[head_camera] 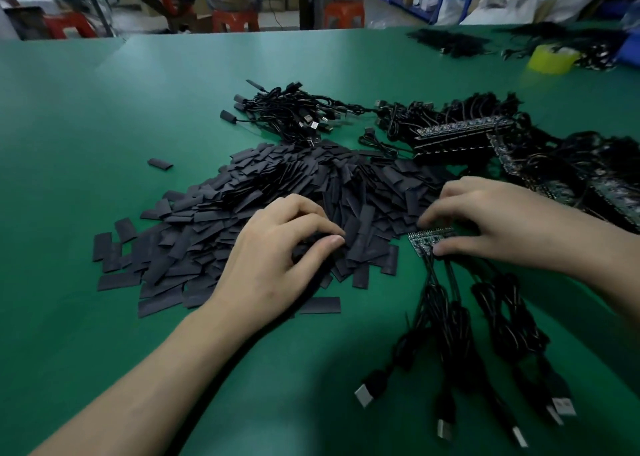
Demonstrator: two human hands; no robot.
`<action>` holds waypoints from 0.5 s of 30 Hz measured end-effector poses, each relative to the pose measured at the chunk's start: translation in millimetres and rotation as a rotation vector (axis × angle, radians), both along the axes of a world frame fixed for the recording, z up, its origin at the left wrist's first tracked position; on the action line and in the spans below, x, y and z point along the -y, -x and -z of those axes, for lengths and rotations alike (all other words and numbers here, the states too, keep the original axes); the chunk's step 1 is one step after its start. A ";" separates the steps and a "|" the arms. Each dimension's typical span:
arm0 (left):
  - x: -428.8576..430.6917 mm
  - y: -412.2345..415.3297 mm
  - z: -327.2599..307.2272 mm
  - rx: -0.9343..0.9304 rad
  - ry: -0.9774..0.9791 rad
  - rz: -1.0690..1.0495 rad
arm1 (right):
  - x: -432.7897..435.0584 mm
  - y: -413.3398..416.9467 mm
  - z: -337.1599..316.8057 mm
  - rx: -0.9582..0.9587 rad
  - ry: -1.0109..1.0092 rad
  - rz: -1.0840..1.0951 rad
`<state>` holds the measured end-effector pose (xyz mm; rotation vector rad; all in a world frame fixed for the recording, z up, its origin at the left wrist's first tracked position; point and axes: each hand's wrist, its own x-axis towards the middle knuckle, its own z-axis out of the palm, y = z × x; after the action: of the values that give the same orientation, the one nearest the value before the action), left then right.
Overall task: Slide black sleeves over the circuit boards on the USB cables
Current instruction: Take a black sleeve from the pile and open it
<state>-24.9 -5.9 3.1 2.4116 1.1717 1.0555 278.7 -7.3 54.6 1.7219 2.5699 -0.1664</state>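
A short strip of green circuit boards lies flat on the table, pinched by the right hand: the thumb presses its near edge and the curled fingertips press its far edge. The strip's long axis runs roughly left to right, tilted a little away on its right end. Thin black USB cables trail from its near edge toward the person and end in metal-tipped plugs. The boards sit just to the right of the left hand, close but not touching, so the coming move likely means carrying a sleeve rightward and lining its open mouth up with a board's free end. The left hand is the nearer one to the black sleeves. Its fingers are curled down into the pile's near edge, with the thumb closing against them, seemingly gripping a sleeve; which one is unclear. The sleeves are flat, matte, dark grey rectangles of soft tubing, heaped in a loose mound beyond both hands. Farther beyond the left hand lies a tangle of sleeved cables. Beyond the right hand, long board panels bristle with glossy wires. The tabletop is smooth green matting, and a yellow tape roll stands far off past the right hand.
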 end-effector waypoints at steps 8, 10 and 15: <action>0.5 -1.0 -1.6 -0.042 -0.040 0.028 | -5.8 6.1 -0.3 -0.086 0.078 0.057; 2.0 -1.9 -2.6 -0.043 -0.059 0.033 | -6.6 7.4 -9.2 -0.190 0.113 0.082; 5.9 -5.9 -5.8 0.028 0.028 0.078 | -4.9 38.1 -33.6 -0.551 0.190 -0.011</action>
<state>-18.9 -11.8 9.0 2.3928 1.0669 1.0381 240.5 -2.4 88.2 1.7828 2.7832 -0.9766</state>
